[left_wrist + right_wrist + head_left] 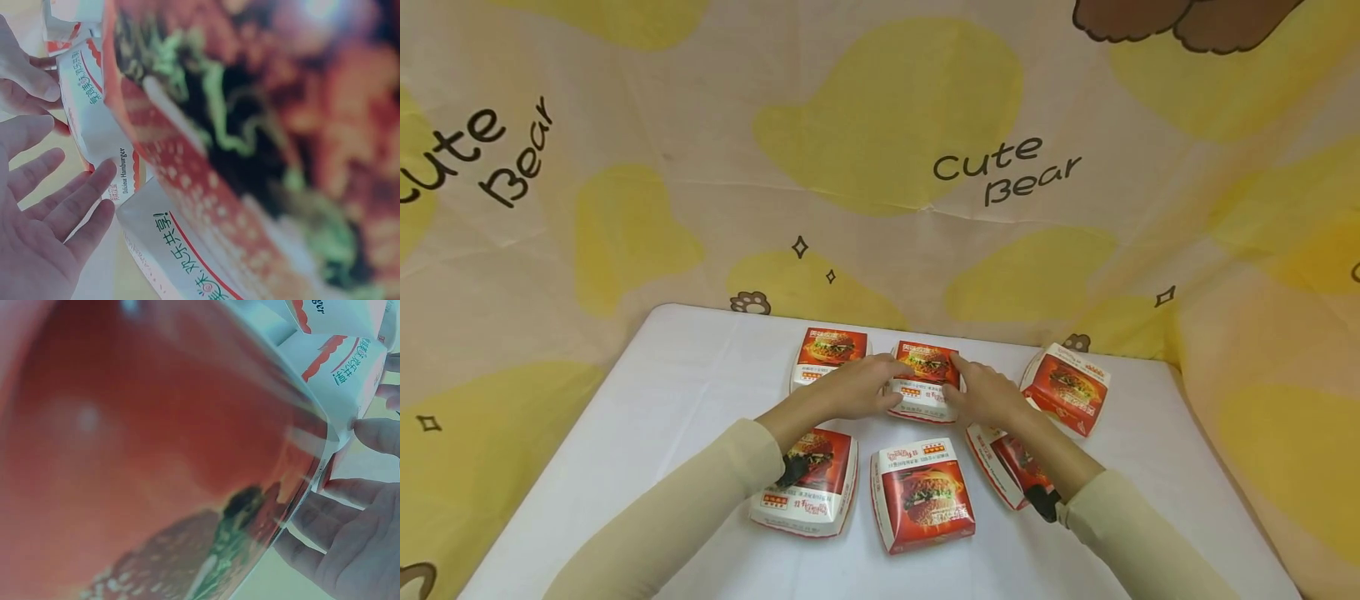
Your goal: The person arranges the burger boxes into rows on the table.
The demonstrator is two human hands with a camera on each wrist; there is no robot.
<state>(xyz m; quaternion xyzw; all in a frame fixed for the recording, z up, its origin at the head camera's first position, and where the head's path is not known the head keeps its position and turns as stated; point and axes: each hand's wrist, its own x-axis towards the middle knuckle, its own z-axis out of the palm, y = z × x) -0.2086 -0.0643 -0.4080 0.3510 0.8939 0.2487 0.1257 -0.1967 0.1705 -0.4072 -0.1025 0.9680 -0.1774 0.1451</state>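
Between my two hands, a red-and-white burger box (922,364) with a hamburger picture lies at the back middle of the table in the head view. My left hand (867,387) is at its left side, fingers reaching its edge. On the opposite side, my right hand (987,393) has its fingertips at the box's right edge. Extended, spread fingers of the left hand (53,206) show beside the white box side (97,119) in the left wrist view. In the right wrist view, the right hand (350,531) has loosely extended fingers, partly hidden behind a nearer box (175,444).
Matching burger boxes surround it: one back left (829,346), one back right (1066,390), one front left (808,508), one front middle (925,498). Another box (996,462) lies partly under my right forearm. A patterned cloth (865,225) hangs behind the white table (662,400).
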